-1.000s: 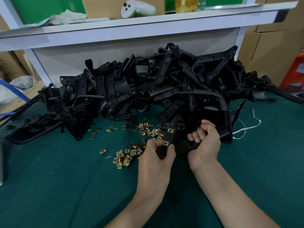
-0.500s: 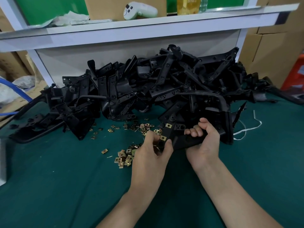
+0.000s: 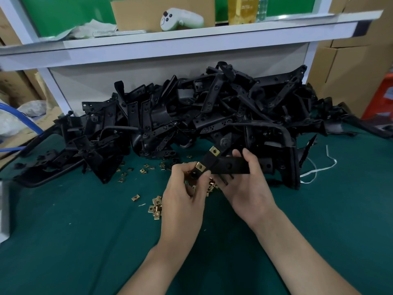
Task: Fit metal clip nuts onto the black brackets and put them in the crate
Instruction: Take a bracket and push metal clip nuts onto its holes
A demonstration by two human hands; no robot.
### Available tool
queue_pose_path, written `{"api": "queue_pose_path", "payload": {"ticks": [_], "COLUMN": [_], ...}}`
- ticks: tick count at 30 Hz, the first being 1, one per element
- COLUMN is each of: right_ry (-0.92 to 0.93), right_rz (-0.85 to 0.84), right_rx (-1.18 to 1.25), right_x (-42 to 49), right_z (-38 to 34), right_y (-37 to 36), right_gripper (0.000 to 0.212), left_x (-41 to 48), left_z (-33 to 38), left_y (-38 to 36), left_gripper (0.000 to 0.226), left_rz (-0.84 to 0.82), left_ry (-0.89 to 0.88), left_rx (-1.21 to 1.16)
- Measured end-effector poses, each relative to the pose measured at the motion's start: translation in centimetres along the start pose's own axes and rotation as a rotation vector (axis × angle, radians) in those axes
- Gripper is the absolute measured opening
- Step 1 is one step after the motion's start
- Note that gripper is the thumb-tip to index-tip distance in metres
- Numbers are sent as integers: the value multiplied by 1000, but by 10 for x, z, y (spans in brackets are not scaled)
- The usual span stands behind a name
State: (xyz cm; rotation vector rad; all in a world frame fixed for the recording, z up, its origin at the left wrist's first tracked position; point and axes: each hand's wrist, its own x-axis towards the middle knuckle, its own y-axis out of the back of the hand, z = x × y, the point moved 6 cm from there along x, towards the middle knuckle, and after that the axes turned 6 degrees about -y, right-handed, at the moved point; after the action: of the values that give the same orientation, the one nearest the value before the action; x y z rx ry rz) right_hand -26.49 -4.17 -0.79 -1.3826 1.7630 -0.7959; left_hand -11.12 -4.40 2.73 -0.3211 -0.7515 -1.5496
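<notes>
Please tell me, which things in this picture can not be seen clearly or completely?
- Crate: nowhere in the head view, outside the frame.
- Heap of loose brass clip nuts on the green table: partly covered by the left hand.
- Long black bracket held by both hands: its underside is hidden by the right hand.
- Yellow box on the white shelf: top cut off by the upper edge.

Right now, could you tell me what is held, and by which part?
Both hold a black bracket: right hand grips its wide end, left hand pinches the end by a clip nut.
</notes>
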Motion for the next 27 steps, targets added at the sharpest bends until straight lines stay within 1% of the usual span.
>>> {"api": "queue_pose_path", "payload": {"ticks": [3,9,11,13,14,18,19,21,23,27], "right_ry": [-41,-57,-79,-102,-109,-75,-57,-25,-5,18], "right_rz": [-63,-89,-95,-98,-100,-98,-94,-117,-156,-202], "right_rx": [-48,-56,-54,-28,-13,-7,2,25,-6,-78], "right_x": [-3,-7,-7,-6,-6,-4,-4,-3,-5,-9], "right_z": [4,4,5,7,7,3,1,-3,-7,-9], "right_y": [-5,-9,-10,-10,-9,-9,-9,-9,-10,-14], "right_gripper": [28,22,30,45,49,33,32,42,50,50], "left_x": [1,2,4,6,7,14,15,16,14,10], "left_z": [-1,0,0,-1,-1,-4,-5,-6,-6,0], "left_y": [1,1,1,0,0,3,3,3,1,-1], "left_gripper": [15,16,16,19,22,31,33,34,34,31], "left_rz": [2,8,6,-13,-22,-46,-55,-84,-126,-158], "left_ry": [1,-2,-13,-31,-56,-140,-150,-178,-202,-270], "left_rx": [-31,-31,-26,-41,-43,34,49,76,99,154]}}
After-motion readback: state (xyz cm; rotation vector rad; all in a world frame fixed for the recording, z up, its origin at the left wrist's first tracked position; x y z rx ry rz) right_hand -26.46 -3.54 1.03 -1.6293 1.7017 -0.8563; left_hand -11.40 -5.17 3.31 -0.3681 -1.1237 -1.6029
